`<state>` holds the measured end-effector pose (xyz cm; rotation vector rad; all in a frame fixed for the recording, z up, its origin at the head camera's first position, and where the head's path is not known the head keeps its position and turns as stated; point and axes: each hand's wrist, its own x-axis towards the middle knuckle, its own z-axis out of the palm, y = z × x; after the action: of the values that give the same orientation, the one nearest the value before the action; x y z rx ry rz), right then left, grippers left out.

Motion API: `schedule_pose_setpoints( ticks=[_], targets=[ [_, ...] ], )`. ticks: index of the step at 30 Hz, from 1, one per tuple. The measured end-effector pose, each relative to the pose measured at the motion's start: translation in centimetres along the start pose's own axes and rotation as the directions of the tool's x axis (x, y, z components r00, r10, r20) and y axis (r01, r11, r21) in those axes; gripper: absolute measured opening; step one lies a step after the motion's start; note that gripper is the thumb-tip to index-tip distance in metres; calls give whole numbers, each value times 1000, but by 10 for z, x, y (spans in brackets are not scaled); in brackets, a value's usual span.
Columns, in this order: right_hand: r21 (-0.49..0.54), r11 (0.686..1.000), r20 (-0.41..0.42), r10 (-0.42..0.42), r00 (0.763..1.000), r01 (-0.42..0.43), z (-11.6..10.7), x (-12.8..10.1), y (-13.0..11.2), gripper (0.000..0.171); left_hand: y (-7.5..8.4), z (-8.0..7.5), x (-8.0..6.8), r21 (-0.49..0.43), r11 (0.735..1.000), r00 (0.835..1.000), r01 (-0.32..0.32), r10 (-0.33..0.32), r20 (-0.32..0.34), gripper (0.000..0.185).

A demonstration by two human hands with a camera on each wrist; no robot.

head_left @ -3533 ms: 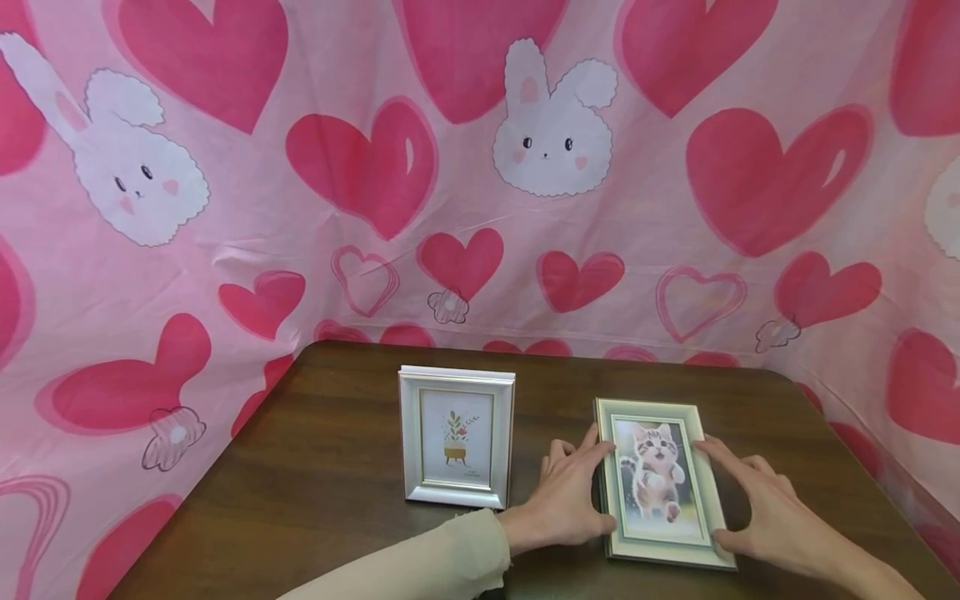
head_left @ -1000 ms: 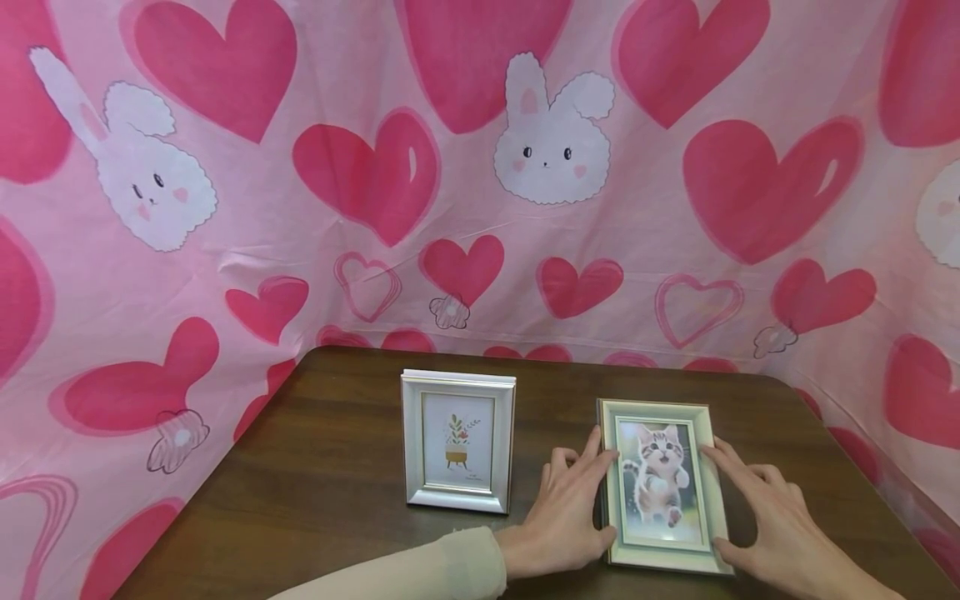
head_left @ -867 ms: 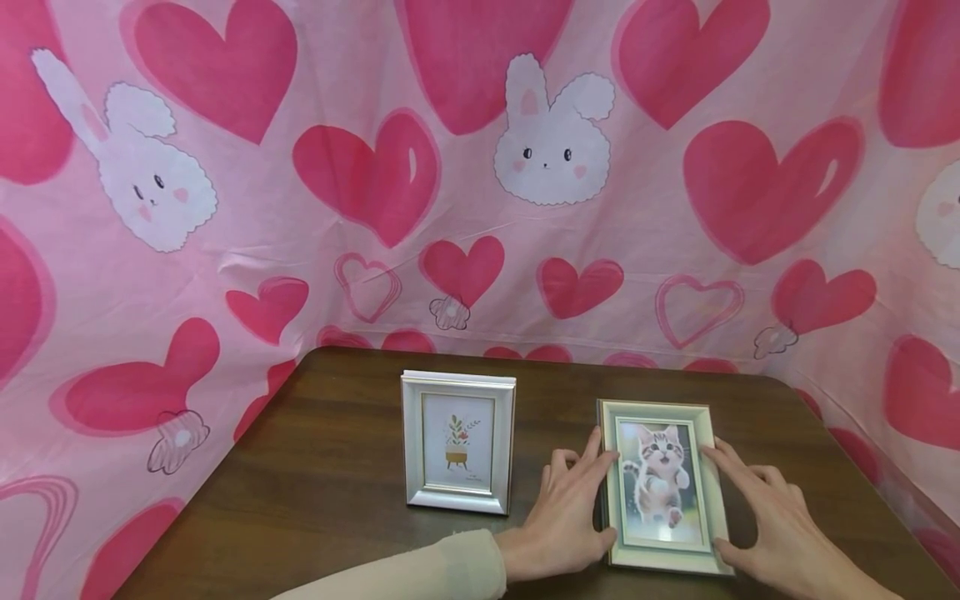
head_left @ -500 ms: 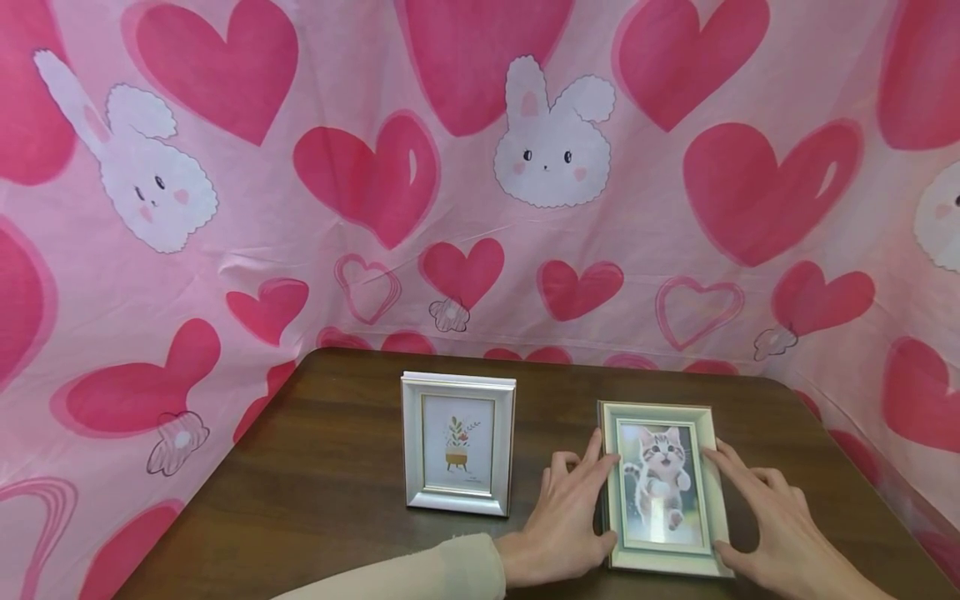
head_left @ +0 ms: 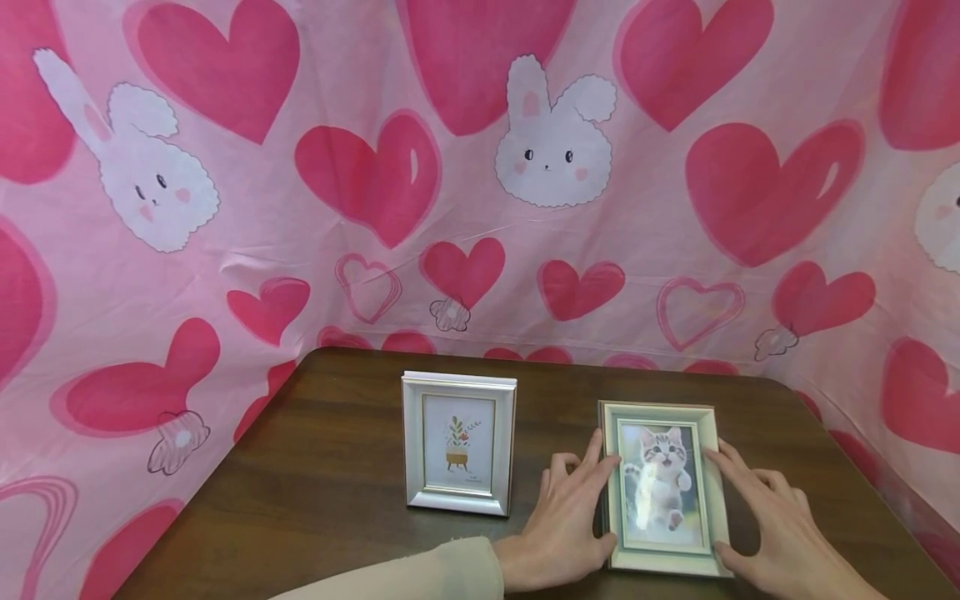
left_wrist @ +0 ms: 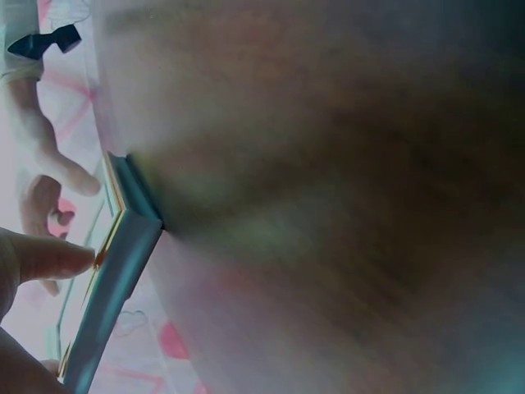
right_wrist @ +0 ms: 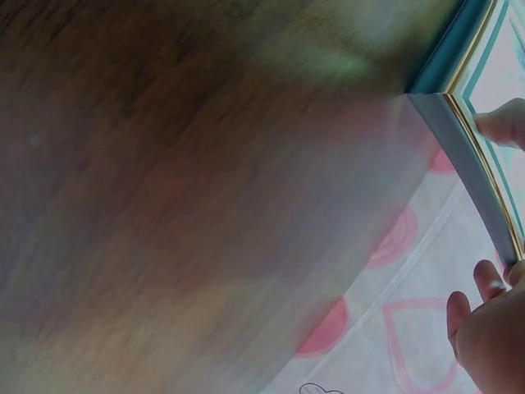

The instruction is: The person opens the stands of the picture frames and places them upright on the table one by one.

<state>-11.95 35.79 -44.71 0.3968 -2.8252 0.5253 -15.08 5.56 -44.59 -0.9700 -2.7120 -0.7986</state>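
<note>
A pale green picture frame [head_left: 666, 557] with a kitten photo leans back at the right of the table, in the head view. My left hand [head_left: 558, 523] holds its left side, thumb low near the bottom corner and fingers higher up the edge. On the opposite side my right hand [head_left: 776, 517] grips the frame the same way, thumb at the lower corner. The left wrist view shows the frame's side edge [left_wrist: 123, 254] with the left thumb [left_wrist: 57, 258] on its rim. In the right wrist view the frame's bottom corner [right_wrist: 439, 86] meets the table.
A silver-white picture frame [head_left: 458, 497] with a potted plant print stands upright to the left of my left hand. Both frames are on a dark brown wooden table [head_left: 315, 467]. A pink cloth [head_left: 480, 208] with hearts and rabbits hangs around the table's back and sides.
The kitten frame's top has shifted slightly right, so its sides run straighter than before. Glare has moved across the photo. Both hands keep their hold; the plant frame stays put.
</note>
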Motion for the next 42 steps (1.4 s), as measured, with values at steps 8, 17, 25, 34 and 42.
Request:
schedule_pose_setpoints(
  ticks=[8, 17, 25, 34, 42],
  targets=[
    [4, 999, 36, 38, 999, -38, -1, -1, 0, 133, 1, -1, -1, -15, 1000, 1000, -17, 17, -6, 95],
    [-12, 998, 50, 65, 997, -64, -1, -1, 0, 134, 1, -1, -4, -7, 999, 998, -50, 50, -26, 91],
    [-26, 997, 64, 74, 995, -73, -1, -1, -1, 133, 0, -2, -7, 4, 997, 996, -79, 79, -41, 90],
    [-14, 999, 31, 40, 999, -40, 0, -5, 0, 135, 0, -3, -9, 13, 993, 991, -116, 117, -60, 87],
    [-17, 999, 20, 39, 999, -39, 1, -6, -2, 134, 0, -4, -11, -21, 993, 991, -120, 119, -61, 83]
  ],
)
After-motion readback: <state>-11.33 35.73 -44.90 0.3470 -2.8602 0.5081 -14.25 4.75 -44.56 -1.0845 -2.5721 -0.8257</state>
